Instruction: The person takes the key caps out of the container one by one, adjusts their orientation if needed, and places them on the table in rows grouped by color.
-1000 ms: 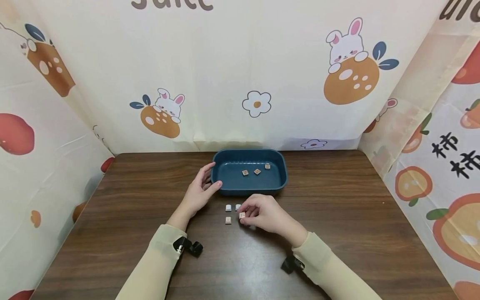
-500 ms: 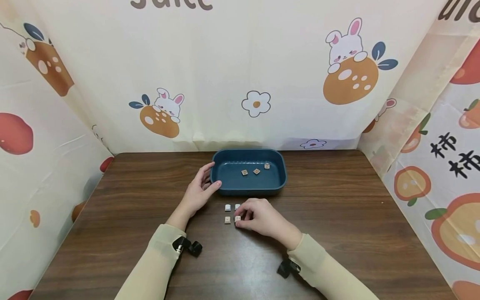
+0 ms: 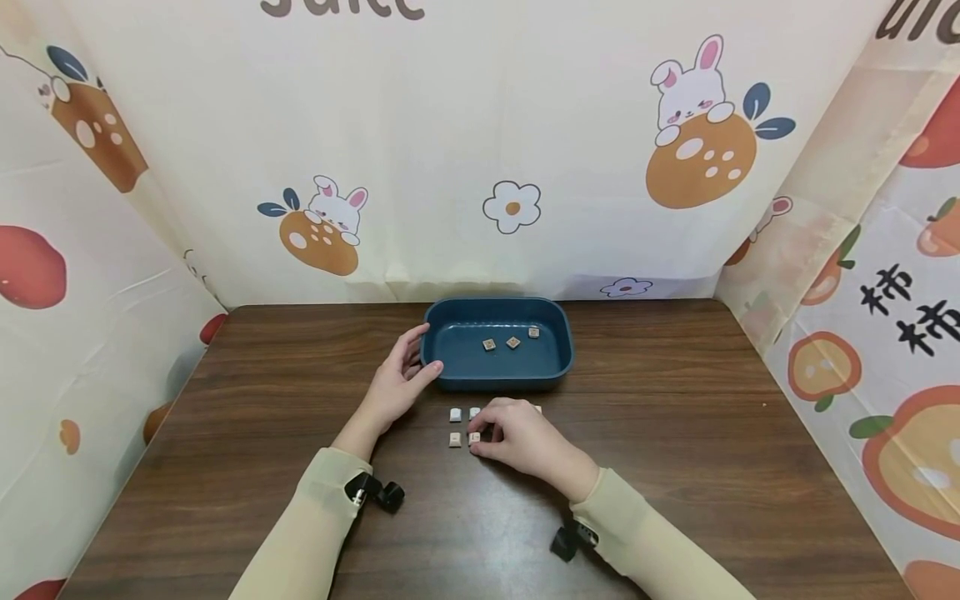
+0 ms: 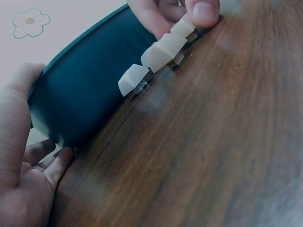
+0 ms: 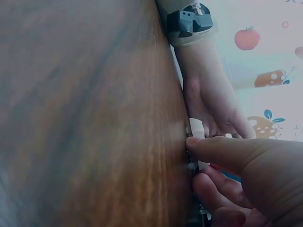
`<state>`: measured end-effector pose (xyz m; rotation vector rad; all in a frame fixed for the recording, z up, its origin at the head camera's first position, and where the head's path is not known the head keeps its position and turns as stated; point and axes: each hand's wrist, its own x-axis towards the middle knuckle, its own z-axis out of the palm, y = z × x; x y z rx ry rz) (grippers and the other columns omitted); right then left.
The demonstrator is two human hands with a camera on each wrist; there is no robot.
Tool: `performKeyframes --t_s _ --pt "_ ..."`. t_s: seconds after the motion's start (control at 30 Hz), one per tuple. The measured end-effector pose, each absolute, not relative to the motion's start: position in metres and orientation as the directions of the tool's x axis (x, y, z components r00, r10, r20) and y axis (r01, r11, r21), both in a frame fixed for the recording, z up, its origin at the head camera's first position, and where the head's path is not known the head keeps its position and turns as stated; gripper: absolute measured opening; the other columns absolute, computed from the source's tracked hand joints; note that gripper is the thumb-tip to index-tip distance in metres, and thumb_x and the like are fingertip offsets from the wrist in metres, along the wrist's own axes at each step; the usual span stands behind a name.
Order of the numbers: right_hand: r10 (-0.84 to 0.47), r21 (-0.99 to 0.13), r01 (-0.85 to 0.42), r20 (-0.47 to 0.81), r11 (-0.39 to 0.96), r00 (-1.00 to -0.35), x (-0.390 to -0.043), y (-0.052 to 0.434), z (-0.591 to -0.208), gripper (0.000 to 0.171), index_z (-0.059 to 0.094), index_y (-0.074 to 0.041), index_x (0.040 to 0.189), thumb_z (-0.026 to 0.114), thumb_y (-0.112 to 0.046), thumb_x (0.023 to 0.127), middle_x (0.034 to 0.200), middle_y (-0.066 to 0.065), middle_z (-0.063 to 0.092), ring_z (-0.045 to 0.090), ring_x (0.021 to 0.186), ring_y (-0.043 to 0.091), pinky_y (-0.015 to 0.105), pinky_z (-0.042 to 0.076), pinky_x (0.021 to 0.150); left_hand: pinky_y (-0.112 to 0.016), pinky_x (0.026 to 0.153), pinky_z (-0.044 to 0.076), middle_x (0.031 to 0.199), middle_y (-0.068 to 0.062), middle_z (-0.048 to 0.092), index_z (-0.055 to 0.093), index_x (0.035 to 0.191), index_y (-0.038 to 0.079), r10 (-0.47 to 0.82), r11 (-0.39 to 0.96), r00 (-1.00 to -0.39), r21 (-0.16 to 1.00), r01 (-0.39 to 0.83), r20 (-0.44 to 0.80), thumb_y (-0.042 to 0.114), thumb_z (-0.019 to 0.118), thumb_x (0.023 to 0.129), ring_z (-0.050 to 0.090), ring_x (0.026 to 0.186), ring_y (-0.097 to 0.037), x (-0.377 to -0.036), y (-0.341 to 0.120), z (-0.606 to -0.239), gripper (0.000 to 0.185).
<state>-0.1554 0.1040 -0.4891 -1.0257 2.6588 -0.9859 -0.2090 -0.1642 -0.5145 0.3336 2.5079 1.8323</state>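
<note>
R hand (image 3: 517, 433) is curled w/ fingertips pinching a small pale keycap (image 3: 474, 437) that sits on the bench (image 3: 675, 433), just in front of the blue tray (image 3: 442, 375). Three more keycaps (image 3: 455, 414) are set beside it in a square group, approx. touching distance. L hand (image 3: 397, 383) is relaxed, fingers laid against the tray's left wall, nothing gripped. Three brown-faced keycaps (image 3: 512, 342) are seen inside the tray.
</note>
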Motion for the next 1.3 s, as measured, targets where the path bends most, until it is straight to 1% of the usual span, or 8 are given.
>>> performKeyframes --t_s 0.4,0.7,0.83,1.0,1.3 --pt "-0.649 -0.61 -0.563 0.101 0.558 -0.754 -0.1569 0.1064 -0.4873 0.019 0.083 -0.016 0.11 0.09 -0.023 0.094 0.102 -0.006 0.073 0.062 0.075 0.001 0.019 0.056 0.068 -0.057 0.124 0.04 0.172 -0.015 0.042 0.038 0.169 0.024 0.182 0.291 -0.977 0.944 0.157 0.107 0.038 0.074 0.107 0.045 0.156 -0.035 -0.2095 -0.1647 -0.515 0.073" --pt "-0.649 -0.623 -0.554 0.096 0.552 -0.754 -0.1576 0.1069 -0.4885 0.017 0.084 -0.014 0.109 0.089 -0.02 0.094 0.102 -0.004 0.075 0.061 0.074 0.0 0.019 0.056 0.067 -0.057 0.125 0.04 0.172 -0.015 0.042 0.038 0.169 0.024 0.186 0.295 -0.976 0.941 0.164 0.112 0.038 0.074 0.107 0.044 0.157 -0.035 -0.2103 -0.1636 -0.5153 0.073" --pt "-0.648 -0.622 -0.546 0.081 0.561 -0.758 -0.1573 0.1067 -0.4875 0.017 0.084 -0.015 0.109 0.089 -0.022 0.095 0.102 -0.005 0.074 0.061 0.074 0.0 0.019 0.056 0.067 -0.058 0.124 0.04 0.172 -0.015 0.041 0.038 0.169 0.024 0.186 0.291 -0.976 0.943 0.164 0.113 0.037 0.074 0.107 0.044 0.156 -0.035 -0.21 -0.164 -0.5154 0.073" --pt "-0.647 -0.623 -0.538 0.066 0.568 -0.759 -0.1567 0.1063 -0.4866 0.017 0.084 -0.016 0.109 0.089 -0.023 0.095 0.103 -0.006 0.074 0.061 0.075 0.0 0.02 0.056 0.067 -0.058 0.125 0.04 0.173 -0.014 0.041 0.038 0.169 0.026 0.18 0.293 -0.978 0.944 0.155 0.105 0.039 0.074 0.107 0.044 0.157 -0.035 -0.209 -0.1645 -0.5153 0.073" --pt "-0.65 -0.622 -0.547 0.08 0.56 -0.756 -0.1575 0.1062 -0.4872 0.018 0.084 -0.014 0.109 0.09 -0.02 0.094 0.102 -0.004 0.074 0.062 0.074 0.001 0.019 0.056 0.067 -0.057 0.125 0.04 0.173 -0.013 0.041 0.038 0.169 0.027 0.178 0.288 -0.979 0.945 0.152 0.104 0.039 0.075 0.106 0.043 0.157 -0.034 -0.2091 -0.1639 -0.5153 0.073"
